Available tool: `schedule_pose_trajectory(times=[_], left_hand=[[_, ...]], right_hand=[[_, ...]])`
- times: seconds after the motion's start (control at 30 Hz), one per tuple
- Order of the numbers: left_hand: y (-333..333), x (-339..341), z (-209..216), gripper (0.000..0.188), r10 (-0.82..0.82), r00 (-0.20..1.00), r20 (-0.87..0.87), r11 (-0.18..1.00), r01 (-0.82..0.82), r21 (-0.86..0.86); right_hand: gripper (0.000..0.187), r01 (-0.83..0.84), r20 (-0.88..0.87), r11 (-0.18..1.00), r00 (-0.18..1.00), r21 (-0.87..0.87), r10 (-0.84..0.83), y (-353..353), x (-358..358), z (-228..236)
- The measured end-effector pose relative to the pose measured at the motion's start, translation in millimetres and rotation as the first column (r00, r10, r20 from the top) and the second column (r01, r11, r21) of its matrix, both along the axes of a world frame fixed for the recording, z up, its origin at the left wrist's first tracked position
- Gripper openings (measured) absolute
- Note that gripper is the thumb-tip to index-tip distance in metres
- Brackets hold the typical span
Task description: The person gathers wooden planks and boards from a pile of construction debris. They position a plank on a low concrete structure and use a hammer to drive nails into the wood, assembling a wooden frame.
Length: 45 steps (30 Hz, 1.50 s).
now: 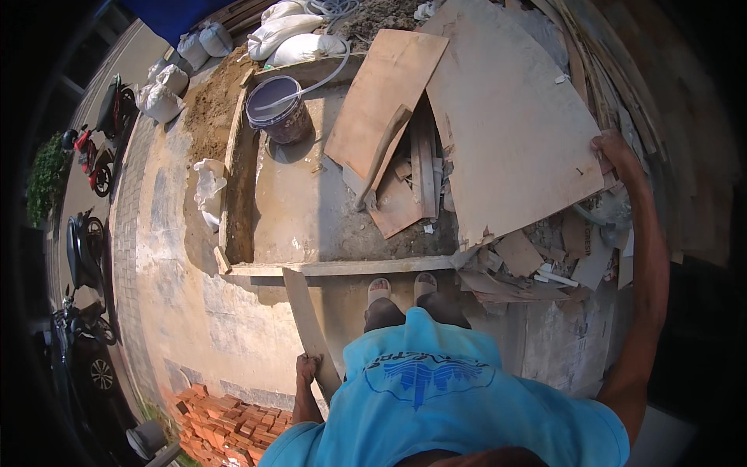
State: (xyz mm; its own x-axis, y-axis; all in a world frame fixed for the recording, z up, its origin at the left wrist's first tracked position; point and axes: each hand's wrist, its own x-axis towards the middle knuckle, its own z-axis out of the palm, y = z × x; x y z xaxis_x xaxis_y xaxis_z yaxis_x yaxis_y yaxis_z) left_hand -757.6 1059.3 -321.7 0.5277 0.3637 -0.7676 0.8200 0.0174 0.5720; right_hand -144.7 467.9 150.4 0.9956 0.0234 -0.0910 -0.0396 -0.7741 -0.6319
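My left hand [309,367] is closed round the edge of a long, narrow plywood strip [305,317], which slants from beside my body toward the wooden frame. On the far right, my right hand [616,152] grips the corner of a large, pale plywood sheet [510,117]. That sheet leans over a heap of broken board scraps [537,253]. A smaller brown plywood panel [389,97] lies tilted to its left, with a curved wooden piece [387,152] resting on it. My fingertips on the strip are partly hidden.
Ahead of my feet is a low wooden frame [350,268] around a shallow mortar trough, holding a dark bucket [284,117] with a hose. White sacks [305,48] lie beyond it. Red bricks [233,424] are stacked at lower left; motorcycles [93,163] stand at far left.
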Motion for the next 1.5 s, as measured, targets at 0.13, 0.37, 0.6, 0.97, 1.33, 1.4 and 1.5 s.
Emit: schedule_pose_trajectory(times=[0.13, 0.37, 0.6, 0.97, 1.33, 1.4, 1.5], left_hand=[[27, 9, -10, 0.019, -0.040, 0.999, 0.028, 0.999, 0.040, 0.028], [74, 38, -10, 0.019, -0.119, 0.993, 0.028, 0.990, 0.116, 0.086], [122, 90, -9, 0.018, -0.348, 0.936, 0.060, 0.925, 0.333, 0.183], [127, 166, 62, 0.026, -0.390, 0.898, 0.203, 0.908, 0.339, 0.247], [70, 126, 62, 0.025, -0.320, 0.945, 0.068, 0.942, 0.310, 0.127], [81, 120, 53, 0.024, -0.346, 0.935, 0.081, 0.937, 0.341, 0.076], [89, 118, 55, 0.024, -0.328, 0.943, 0.049, 0.944, 0.327, 0.038]], right_hand=[[0.039, 0.089, 0.014, 0.962, 0.996, -0.258, -0.088, -54, 1, 63], [0.043, 0.035, -0.115, 0.584, 0.969, -0.811, -0.218, -141, -61, 118], [0.024, 0.126, -0.079, 0.746, 0.969, -0.654, -0.232, -237, -207, 50], [0.038, 0.092, -0.203, 0.692, 0.921, -0.716, -0.333, -286, -250, -34], [0.036, 0.157, -0.140, 0.519, 0.862, -0.840, -0.487, -293, -261, -99], [0.037, 0.195, -0.078, 0.491, 0.873, -0.849, -0.482, -316, -275, -114], [0.041, 0.228, -0.033, 0.445, 0.862, -0.866, -0.506, -317, -279, -123]])
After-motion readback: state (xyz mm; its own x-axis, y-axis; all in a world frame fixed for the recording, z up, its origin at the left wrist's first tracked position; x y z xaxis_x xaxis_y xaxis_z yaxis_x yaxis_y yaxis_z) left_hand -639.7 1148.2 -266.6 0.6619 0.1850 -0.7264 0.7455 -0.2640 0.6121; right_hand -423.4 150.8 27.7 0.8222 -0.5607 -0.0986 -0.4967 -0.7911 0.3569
